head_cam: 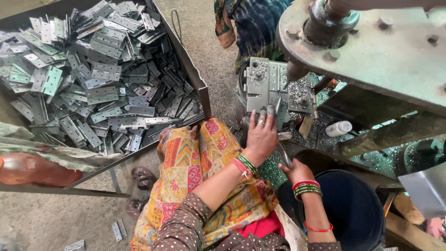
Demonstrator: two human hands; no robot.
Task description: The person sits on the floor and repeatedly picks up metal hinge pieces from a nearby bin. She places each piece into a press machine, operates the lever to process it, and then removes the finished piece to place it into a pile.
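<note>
Resting on the drill jig (265,88) under the spindle, a small metal hinge (275,106) is pinned by the left hand (261,137), fingers closed narrowly over it. Nearer and to the right, the right hand (297,172) grasps a thin rod (284,155). Far left, a tray (197,79) holds piled hinges.

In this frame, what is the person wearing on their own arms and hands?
Both arms have short brown sleeves with small pale dots. The left hand has a ring on one of its fingers, with green and red bangles at the wrist. The right hand has red and green bangles and a thin red one higher up.
</note>
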